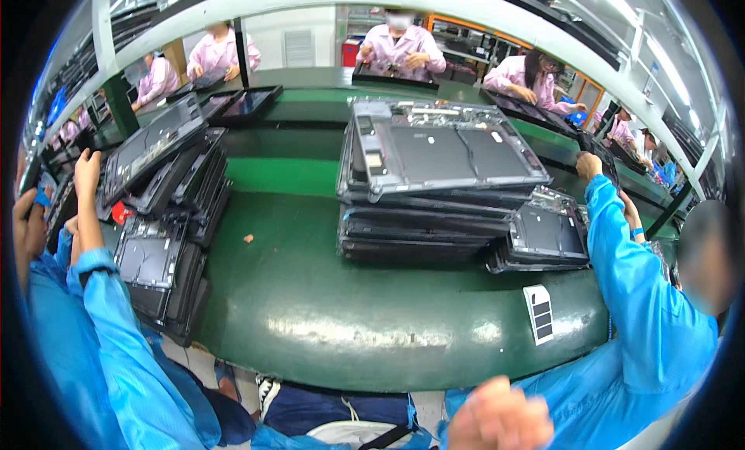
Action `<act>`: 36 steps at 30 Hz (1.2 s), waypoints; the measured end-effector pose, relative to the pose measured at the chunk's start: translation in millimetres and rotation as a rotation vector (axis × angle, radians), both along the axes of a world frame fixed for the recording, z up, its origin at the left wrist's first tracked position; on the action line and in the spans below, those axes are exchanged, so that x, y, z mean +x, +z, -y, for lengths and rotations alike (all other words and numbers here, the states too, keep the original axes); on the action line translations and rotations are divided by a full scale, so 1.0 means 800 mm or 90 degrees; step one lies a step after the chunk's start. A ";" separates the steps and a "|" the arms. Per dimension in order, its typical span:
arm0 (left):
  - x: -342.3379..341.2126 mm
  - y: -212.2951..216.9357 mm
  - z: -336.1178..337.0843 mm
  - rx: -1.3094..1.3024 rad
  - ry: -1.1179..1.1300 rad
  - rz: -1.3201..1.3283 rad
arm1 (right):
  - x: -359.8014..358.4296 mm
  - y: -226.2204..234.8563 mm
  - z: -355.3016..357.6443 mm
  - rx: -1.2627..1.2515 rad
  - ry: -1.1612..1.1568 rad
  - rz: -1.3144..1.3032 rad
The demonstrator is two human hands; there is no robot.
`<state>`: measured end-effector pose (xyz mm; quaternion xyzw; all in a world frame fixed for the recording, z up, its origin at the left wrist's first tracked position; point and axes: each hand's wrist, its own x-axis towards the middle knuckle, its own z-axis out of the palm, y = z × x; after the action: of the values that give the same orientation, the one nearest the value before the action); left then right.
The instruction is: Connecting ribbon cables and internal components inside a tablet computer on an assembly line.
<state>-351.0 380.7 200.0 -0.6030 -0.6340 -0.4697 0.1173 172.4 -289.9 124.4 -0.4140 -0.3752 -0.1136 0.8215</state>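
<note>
My right hand point(500, 416) is low in the head view, right of the middle, in front of the table's near edge. Its fingers are curled in and somewhat blurred; whether anything is inside them is hidden. My left hand is out of view. Beyond stands a tall pile of opened laptops point(454, 156), its top one skewed, with battery and circuit board exposed. A lower laptop stack point(547, 231) sits against its right side. Closer to my right hand, a white card with black rectangles point(538, 314) lies flat on the green table point(310, 295).
At the left, a co-worker's hand point(87, 170) is beside leaning laptop stacks point(159, 151). A blue-sleeved co-worker point(640, 264) reaches across at the right. Several people in pink work beyond a dark conveyor point(299, 139). A pale overhead beam point(310, 0) spans the top.
</note>
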 end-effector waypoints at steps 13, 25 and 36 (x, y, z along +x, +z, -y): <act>0.707 -0.012 0.416 -0.328 -0.857 0.219 | 0.243 0.022 -0.079 -0.434 -0.088 -0.192; 0.707 0.009 0.443 -0.359 -0.902 0.400 | 0.220 0.060 -0.097 -0.466 -0.276 -0.111; 0.511 -0.003 0.533 -0.035 -0.956 0.521 | 0.095 0.069 -0.042 -0.049 0.207 -0.230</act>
<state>58.0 -46.0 197.6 -0.6486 -0.0701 -0.5881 -0.4781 248.7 -256.1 179.8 -0.3931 -0.2879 0.1102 0.8663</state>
